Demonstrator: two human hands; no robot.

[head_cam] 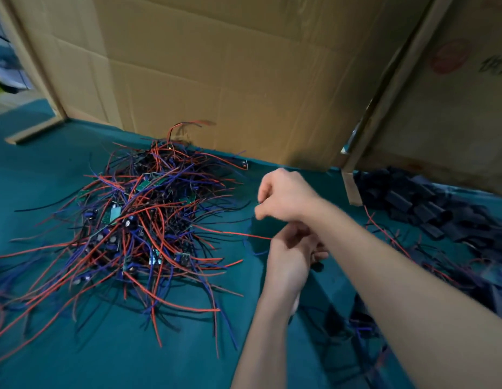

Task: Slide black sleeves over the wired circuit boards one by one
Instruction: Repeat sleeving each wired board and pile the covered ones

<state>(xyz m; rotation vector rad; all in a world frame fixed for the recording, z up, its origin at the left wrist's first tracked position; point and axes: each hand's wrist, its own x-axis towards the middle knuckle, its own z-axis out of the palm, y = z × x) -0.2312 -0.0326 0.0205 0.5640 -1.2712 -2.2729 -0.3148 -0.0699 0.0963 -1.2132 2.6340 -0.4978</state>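
A tangled heap of wired circuit boards [137,220] with red, blue and black leads lies on the teal table at centre left. A heap of black sleeves [429,203] sits at the right below a cardboard wall. My right hand [283,196] is closed, pinching thin wires at its fingertips just right of the heap. My left hand [289,256] is directly under it, fingers curled around something dark from which a red wire [233,233] runs left toward the heap. What it holds is mostly hidden by the fingers.
Cardboard walls [216,80] stand along the back and right of the teal table [103,360]. More sleeved pieces with wires [356,327] lie at the lower right under my forearms. Loose red wires [390,237] trail near the sleeve heap.
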